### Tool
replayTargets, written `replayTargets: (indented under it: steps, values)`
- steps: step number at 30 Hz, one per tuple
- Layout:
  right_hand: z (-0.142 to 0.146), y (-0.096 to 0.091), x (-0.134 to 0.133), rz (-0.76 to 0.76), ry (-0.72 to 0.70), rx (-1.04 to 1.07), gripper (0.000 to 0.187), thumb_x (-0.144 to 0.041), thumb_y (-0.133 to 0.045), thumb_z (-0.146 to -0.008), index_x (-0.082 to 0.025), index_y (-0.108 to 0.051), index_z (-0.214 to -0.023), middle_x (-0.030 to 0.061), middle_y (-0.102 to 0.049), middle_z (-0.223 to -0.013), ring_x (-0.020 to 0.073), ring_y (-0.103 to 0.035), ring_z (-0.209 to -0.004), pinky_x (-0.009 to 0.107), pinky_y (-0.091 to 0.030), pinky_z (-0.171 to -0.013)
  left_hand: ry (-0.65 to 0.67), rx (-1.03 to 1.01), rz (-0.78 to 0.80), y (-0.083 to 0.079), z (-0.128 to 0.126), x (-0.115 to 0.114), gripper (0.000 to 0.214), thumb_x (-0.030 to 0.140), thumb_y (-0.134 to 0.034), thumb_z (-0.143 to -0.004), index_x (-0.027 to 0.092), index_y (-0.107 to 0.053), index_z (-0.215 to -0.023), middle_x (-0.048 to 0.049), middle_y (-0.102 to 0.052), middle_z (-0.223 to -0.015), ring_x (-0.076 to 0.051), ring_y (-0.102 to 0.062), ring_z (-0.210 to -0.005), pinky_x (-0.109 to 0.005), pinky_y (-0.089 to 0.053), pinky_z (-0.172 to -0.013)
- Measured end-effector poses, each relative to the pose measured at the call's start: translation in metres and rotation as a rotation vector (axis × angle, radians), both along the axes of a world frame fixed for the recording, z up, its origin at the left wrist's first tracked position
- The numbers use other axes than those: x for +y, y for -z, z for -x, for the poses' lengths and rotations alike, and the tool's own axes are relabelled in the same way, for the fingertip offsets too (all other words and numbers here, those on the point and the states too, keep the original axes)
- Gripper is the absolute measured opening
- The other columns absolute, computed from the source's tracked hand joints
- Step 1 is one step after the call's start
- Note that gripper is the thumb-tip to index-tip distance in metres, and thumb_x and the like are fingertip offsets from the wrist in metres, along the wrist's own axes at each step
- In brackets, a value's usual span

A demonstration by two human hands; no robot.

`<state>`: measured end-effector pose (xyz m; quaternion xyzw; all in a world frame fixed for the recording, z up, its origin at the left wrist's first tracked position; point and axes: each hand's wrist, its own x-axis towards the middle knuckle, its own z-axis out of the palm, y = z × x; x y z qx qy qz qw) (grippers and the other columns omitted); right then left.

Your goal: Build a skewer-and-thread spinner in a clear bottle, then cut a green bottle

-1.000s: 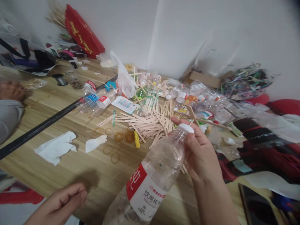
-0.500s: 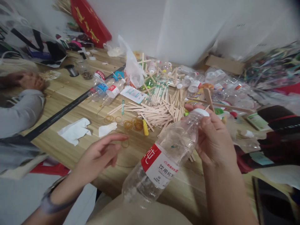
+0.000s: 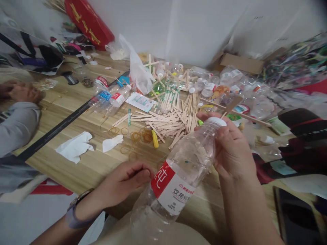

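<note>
My right hand [image 3: 233,149] grips a clear plastic water bottle [image 3: 172,192] by its neck, just under the white cap [image 3: 217,121]. The bottle leans, cap up and to the right, with a red and white label. Wooden sticks [image 3: 241,113] cross beside the cap at my right fingers; how they are attached is hidden. Close to the left side of the label is my left hand [image 3: 125,182], its fingers curled together. What they pinch, if anything, cannot be made out. Rubber bands [image 3: 141,135] and a yellow piece [image 3: 155,139] lie on the table beyond it.
Many flat wooden sticks [image 3: 166,121] are heaped mid-table, with bottles [image 3: 117,98] behind to the left and more plastic bottles [image 3: 230,76] at the back. White tissues [image 3: 75,146] lie left. Another person's sleeve [image 3: 19,127] is at far left; a dark phone [image 3: 297,217] lies right.
My left hand has moved right and down toward the bottle, its extended fingers now curled in. The bottle stays in my right hand. The view has shifted slightly.
</note>
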<state>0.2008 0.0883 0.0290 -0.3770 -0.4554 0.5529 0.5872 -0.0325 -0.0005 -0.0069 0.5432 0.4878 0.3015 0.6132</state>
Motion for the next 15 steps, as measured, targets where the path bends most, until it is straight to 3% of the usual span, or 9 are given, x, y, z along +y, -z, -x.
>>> replayTargets:
  steps: [4,7,12,15]
  values:
    - [-0.001,0.001,0.001,0.004,0.001,0.009,0.033,-0.049,-0.087,-0.062,-0.032,-0.075,-0.089,0.0006,-0.072,-0.111,0.0179,-0.068,-0.072,0.032,-0.057,-0.062,-0.08,0.117,0.0,0.006,0.008,-0.009,0.031,0.042,-0.053,-0.091,0.018,-0.069,-0.08,0.0026,-0.054,-0.063,-0.012,-0.044,-0.059,-0.022,-0.035,-0.054]
    - [-0.001,0.002,0.001,0.019,-0.001,0.026,0.034,-0.048,-0.088,-0.061,-0.032,-0.076,-0.089,-0.0002,-0.072,-0.11,0.0153,-0.067,-0.068,0.028,-0.057,-0.058,-0.128,0.171,-0.002,0.01,0.013,-0.012,0.031,0.043,-0.053,-0.09,0.019,-0.07,-0.081,0.0006,-0.062,-0.069,-0.014,-0.052,-0.064,-0.022,-0.04,-0.058]
    - [0.001,0.003,0.002,0.005,-0.031,0.088,0.036,-0.042,-0.091,-0.058,-0.027,-0.077,-0.089,0.0002,-0.075,-0.099,0.0131,-0.068,-0.069,0.021,-0.058,-0.057,-0.025,0.281,-0.083,0.008,0.024,-0.012,0.03,0.042,-0.051,-0.092,0.022,-0.072,-0.1,-0.0046,-0.073,-0.095,-0.021,-0.064,-0.085,-0.028,-0.05,-0.07]
    - [0.002,0.003,0.001,-0.01,-0.074,0.097,0.033,-0.04,-0.089,-0.063,-0.028,-0.076,-0.091,0.0007,-0.076,-0.093,0.0138,-0.069,-0.07,0.021,-0.058,-0.058,-0.169,0.368,-0.209,0.007,0.03,-0.008,0.034,0.045,-0.054,-0.092,0.025,-0.067,-0.116,-0.0075,-0.067,-0.118,-0.025,-0.062,-0.099,-0.032,-0.051,-0.075]
